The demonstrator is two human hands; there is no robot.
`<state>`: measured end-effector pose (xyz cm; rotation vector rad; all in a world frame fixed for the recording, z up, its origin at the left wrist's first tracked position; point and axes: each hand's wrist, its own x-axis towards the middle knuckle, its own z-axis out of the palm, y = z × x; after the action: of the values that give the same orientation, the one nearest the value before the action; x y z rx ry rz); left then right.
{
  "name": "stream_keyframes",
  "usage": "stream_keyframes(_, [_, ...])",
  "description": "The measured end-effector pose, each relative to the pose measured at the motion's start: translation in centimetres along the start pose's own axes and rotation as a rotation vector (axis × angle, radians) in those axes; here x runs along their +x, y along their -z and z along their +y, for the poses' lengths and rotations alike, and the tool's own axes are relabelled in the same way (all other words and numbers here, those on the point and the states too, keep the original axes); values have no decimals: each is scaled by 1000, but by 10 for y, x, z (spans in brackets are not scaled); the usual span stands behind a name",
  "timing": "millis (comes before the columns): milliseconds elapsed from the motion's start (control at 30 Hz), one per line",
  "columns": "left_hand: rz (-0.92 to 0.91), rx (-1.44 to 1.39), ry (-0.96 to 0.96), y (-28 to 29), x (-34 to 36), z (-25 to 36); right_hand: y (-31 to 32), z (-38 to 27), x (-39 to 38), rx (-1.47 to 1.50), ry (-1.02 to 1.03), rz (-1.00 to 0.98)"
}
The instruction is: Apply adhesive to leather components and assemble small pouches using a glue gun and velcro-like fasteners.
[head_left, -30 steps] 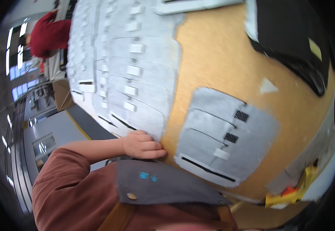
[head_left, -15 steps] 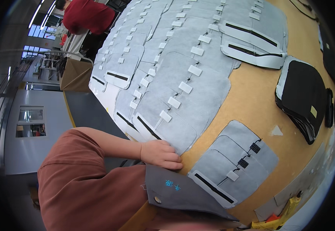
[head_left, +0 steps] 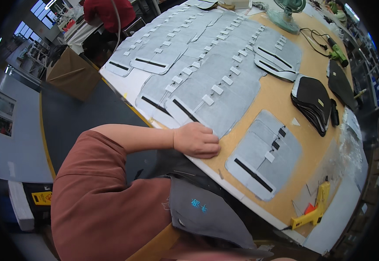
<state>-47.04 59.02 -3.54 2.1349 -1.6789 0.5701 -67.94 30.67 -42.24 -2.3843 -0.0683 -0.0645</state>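
My left hand [head_left: 197,140] rests at the table's near edge with its fingers curled into a fist. Nothing shows in it, though the palm side is hidden. Just beyond it lies the corner of a large grey fabric pad [head_left: 237,98], which carries rows of white tabs joined by thin dark wires. To the hand's right is a smaller grey pad [head_left: 254,141] with a black strip along its near end, two dark squares and one white tab [head_left: 269,157]. My right hand is not in view.
A yellow glue gun [head_left: 313,211] lies at the near right corner. Stacked black pads [head_left: 313,93], a green fan [head_left: 284,15] and a green corded tool [head_left: 337,53] are along the right and far side. A cardboard box [head_left: 72,74] stands left; a person in red [head_left: 109,17] is beyond.
My view has shifted, bringing the fan, the green tool and the whole glue gun into sight. The left hand stays curled at the table edge beside the pads.
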Motion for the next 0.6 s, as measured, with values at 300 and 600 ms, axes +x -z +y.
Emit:
stream_keyframes(300, [120, 148, 72, -1, -14, 19, 80, 18, -44, -107, -42, 60])
stream_keyframes(600, [139, 119, 143, 4, -15, 15, 183, -107, -208, -125, -700, 149])
